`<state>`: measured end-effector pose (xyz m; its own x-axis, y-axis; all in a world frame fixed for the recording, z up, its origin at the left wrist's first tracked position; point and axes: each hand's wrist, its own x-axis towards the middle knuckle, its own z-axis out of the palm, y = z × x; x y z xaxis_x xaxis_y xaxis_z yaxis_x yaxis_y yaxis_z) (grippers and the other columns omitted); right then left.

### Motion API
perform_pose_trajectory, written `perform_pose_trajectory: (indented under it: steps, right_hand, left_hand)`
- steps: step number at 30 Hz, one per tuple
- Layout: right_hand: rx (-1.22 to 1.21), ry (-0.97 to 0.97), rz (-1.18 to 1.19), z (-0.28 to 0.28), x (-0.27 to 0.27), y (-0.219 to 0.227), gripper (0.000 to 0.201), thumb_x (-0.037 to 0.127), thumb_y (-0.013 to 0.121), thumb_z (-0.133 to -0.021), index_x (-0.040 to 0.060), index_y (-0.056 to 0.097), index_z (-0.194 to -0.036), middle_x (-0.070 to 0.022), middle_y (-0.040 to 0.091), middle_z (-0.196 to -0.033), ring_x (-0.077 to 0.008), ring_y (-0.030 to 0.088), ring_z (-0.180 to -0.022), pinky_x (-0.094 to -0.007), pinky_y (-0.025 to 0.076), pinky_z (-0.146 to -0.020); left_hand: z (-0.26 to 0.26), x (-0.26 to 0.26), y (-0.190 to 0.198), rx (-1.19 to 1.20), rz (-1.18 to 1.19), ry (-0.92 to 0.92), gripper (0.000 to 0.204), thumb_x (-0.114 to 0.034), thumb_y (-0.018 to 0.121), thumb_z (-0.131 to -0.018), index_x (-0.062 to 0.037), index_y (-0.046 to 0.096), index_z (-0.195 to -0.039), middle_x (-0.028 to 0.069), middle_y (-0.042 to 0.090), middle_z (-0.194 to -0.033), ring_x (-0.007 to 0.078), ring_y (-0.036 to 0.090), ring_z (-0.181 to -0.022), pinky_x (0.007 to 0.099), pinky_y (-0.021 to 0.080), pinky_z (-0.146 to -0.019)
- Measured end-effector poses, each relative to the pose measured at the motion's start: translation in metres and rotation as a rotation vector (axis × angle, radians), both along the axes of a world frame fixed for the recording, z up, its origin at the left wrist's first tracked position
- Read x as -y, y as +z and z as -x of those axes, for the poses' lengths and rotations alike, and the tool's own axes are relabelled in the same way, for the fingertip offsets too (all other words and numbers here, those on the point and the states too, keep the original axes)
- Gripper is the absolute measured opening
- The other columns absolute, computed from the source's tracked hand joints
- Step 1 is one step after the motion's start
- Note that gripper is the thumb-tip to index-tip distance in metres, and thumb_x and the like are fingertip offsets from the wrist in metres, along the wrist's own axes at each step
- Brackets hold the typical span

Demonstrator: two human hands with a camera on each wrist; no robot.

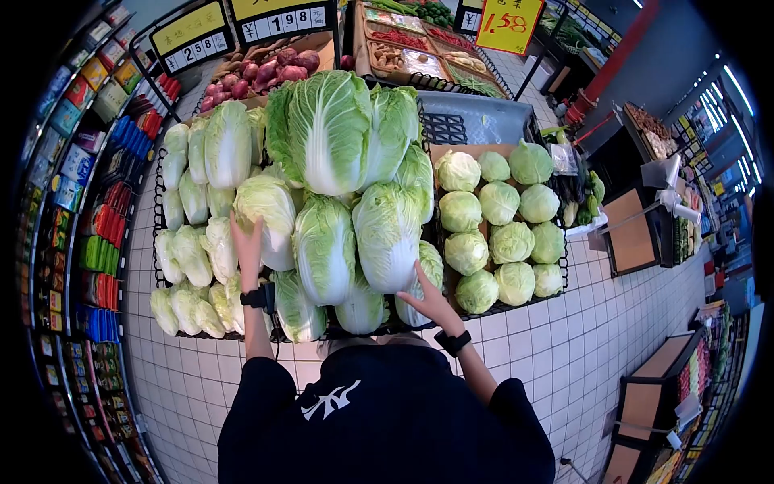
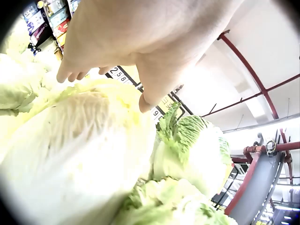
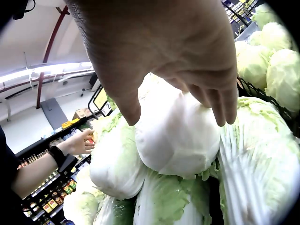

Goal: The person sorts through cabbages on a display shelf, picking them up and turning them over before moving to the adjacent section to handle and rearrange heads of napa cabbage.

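Observation:
In the head view my left hand (image 1: 247, 242) lies at the left side of a pale napa cabbage (image 1: 270, 216), fingers extended. The left wrist view shows that hand (image 2: 136, 51) spread over the top of a cabbage (image 2: 84, 150). My right hand (image 1: 435, 302) is at the lower right of another large napa cabbage (image 1: 389, 234), thumb and fingers apart. From the right wrist, the hand (image 3: 173, 61) arches over the white base of that cabbage (image 3: 176, 131); whether the fingertips touch it is hard to tell.
More napa cabbages (image 1: 326, 133) are piled behind, with smaller ones (image 1: 226, 145) at left. Round cabbages (image 1: 466, 252) fill the right side. Red onions (image 1: 274, 71), price signs (image 1: 510, 22) and a grey tray (image 1: 484, 121) stand beyond. Packed shelves (image 1: 89, 202) line the left.

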<state>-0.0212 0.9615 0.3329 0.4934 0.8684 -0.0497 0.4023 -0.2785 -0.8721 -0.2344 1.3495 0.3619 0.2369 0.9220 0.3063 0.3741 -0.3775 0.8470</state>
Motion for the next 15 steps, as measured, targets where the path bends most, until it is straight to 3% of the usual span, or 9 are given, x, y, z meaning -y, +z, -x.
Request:
perform_pose_trajectory:
  steps: [4, 6, 8, 9, 10, 12, 13, 15]
  right_hand:
    - [-0.103, 0.029, -0.097, -0.008, 0.004, 0.000, 0.094, 0.036, 0.068, -0.086, -0.0015, 0.009, -0.149, -0.0291, 0.029, -0.147, -0.0367, 0.031, -0.137, -0.0369, 0.029, -0.110]
    - [-0.039, 0.024, -0.122, -0.013, 0.004, -0.007, 0.093, 0.034, 0.067, -0.087, -0.0003, 0.007, -0.149, -0.0286, 0.030, -0.147, -0.0376, 0.035, -0.136, -0.0385, 0.031, -0.108]
    - [-0.192, -0.017, 0.003, -0.020, 0.006, 0.003, 0.093, 0.033, 0.067, -0.087, -0.0002, 0.007, -0.149, -0.0282, 0.030, -0.147, -0.0370, 0.038, -0.134, -0.0384, 0.034, -0.107]
    - [-0.154, -0.031, -0.022, -0.026, 0.005, 0.001, 0.088, 0.032, 0.067, -0.087, -0.0006, 0.012, -0.148, -0.0282, 0.041, -0.140, -0.0364, 0.047, -0.127, -0.0381, 0.038, -0.103]
    - [-0.161, -0.023, -0.027, -0.035, 0.003, -0.001, 0.088, 0.032, 0.067, -0.087, -0.0006, 0.012, -0.148, -0.0282, 0.041, -0.140, -0.0364, 0.047, -0.127, -0.0381, 0.038, -0.103]
    - [-0.158, -0.109, 0.054, -0.053, -0.007, 0.003, 0.081, 0.034, 0.066, -0.088, 0.0055, 0.019, -0.149, -0.0261, 0.055, -0.126, -0.0342, 0.052, -0.122, -0.0391, 0.041, -0.100]
    - [-0.080, -0.153, -0.060, -0.060, -0.013, 0.005, 0.074, 0.030, 0.066, -0.089, 0.0058, 0.026, -0.146, -0.0235, 0.057, -0.124, -0.0316, 0.055, -0.117, -0.0389, 0.045, -0.094]
    - [-0.078, -0.166, -0.108, -0.078, -0.034, 0.018, 0.073, 0.030, 0.066, -0.089, 0.0039, 0.027, -0.145, -0.0250, 0.057, -0.122, -0.0335, 0.055, -0.116, -0.0386, 0.044, -0.095]
  left_hand:
    - [-0.013, 0.043, 0.019, 0.012, -0.148, 0.060, 0.072, -0.023, 0.068, -0.086, 0.0037, 0.030, -0.141, 0.0235, 0.033, -0.145, 0.0321, 0.031, -0.136, 0.0398, 0.024, -0.113]
    - [-0.023, 0.065, 0.036, 0.043, -0.147, -0.011, 0.070, -0.020, 0.067, -0.087, 0.0029, 0.031, -0.141, 0.0213, 0.034, -0.145, 0.0321, 0.031, -0.136, 0.0396, 0.023, -0.113]
    - [-0.032, 0.080, 0.045, 0.033, -0.134, -0.013, 0.069, -0.018, 0.067, -0.086, 0.0024, 0.031, -0.141, 0.0203, 0.036, -0.143, 0.0312, 0.032, -0.135, 0.0386, 0.023, -0.113]
    - [-0.035, 0.085, 0.047, 0.021, -0.102, -0.065, 0.069, -0.018, 0.067, -0.086, 0.0024, 0.031, -0.141, 0.0200, 0.036, -0.143, 0.0304, 0.032, -0.135, 0.0383, 0.023, -0.113]
    - [-0.039, 0.090, 0.048, 0.010, -0.069, -0.119, 0.069, -0.019, 0.068, -0.086, 0.0023, 0.031, -0.141, 0.0197, 0.037, -0.142, 0.0295, 0.032, -0.135, 0.0380, 0.023, -0.113]
    - [-0.048, 0.101, 0.051, 0.016, -0.045, -0.139, 0.071, -0.019, 0.068, -0.086, 0.0027, 0.030, -0.142, 0.0194, 0.035, -0.143, 0.0288, 0.032, -0.135, 0.0379, 0.022, -0.113]
    - [-0.052, 0.104, 0.049, -0.003, 0.003, -0.172, 0.074, -0.020, 0.069, -0.085, 0.0029, 0.028, -0.142, 0.0199, 0.034, -0.144, 0.0290, 0.031, -0.136, 0.0379, 0.022, -0.113]
    - [-0.065, 0.107, 0.049, -0.005, 0.113, -0.234, 0.085, -0.024, 0.073, -0.082, 0.0037, 0.022, -0.145, 0.0217, 0.029, -0.147, 0.0293, 0.027, -0.138, 0.0378, 0.021, -0.114]
